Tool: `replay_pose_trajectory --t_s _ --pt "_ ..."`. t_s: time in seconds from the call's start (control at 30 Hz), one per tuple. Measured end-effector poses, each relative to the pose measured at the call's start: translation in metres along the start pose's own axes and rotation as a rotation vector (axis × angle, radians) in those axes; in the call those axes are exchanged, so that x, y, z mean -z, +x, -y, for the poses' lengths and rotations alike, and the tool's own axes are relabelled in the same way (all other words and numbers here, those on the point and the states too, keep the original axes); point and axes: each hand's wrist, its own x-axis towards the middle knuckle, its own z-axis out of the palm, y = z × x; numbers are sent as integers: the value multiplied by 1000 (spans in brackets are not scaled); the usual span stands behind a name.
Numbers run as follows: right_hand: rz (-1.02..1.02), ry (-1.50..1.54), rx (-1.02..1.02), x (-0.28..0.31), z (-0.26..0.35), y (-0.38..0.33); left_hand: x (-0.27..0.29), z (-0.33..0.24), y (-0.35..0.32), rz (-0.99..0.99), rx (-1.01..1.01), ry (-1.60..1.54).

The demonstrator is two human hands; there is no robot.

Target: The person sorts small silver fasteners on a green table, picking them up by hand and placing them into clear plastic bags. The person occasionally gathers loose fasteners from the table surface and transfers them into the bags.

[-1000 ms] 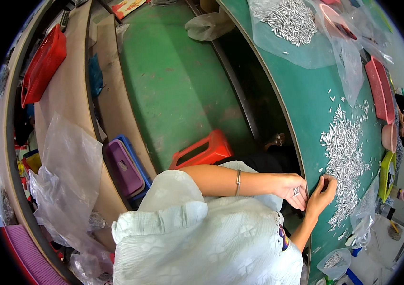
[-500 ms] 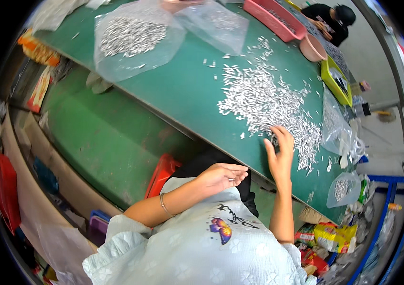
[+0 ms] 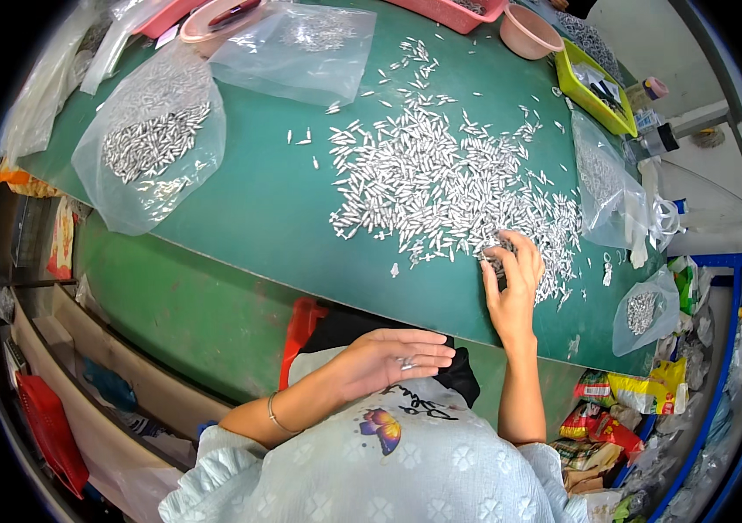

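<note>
A broad heap of small silver spindle-shaped pieces (image 3: 432,174) is spread over the green table (image 3: 249,244). My right hand (image 3: 515,283) reaches over the heap's near edge, thumb and fingers curved but apart, fingertips among the pieces. Nothing shows gripped between them. In front of my body, off the table's near edge, my left hand (image 3: 393,357) is turned palm up. Its fingers are stretched out and slightly cupped, with a few silver pieces (image 3: 407,363) lying in it.
Clear plastic bags of silver pieces lie at the left (image 3: 155,139), the back (image 3: 301,44) and the near right (image 3: 643,312). A pink bowl (image 3: 530,33) and a yellow-green tray (image 3: 593,87) stand at the back right. A blue rack (image 3: 733,349) is beyond the table's right end.
The view has shifted, so the table appears nearer and more to the left. My right hand's fingers have curled further over the pieces. My left palm faces up more, showing the pieces in it.
</note>
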Motion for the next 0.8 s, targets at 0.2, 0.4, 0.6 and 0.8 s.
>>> replay_pose_trajectory --t_s 0.2,0.4,0.6,0.8 --pt "134 29 126 -25 28 23 -10 -12 4 -38 -46 -76" --pt "166 90 126 -18 23 7 1 -9 1 -30 85 -60" --pt "295 312 89 2 35 -26 34 12 30 -43 164 -254" --pt "296 484 121 14 42 -26 49 20 44 -107 148 -233"
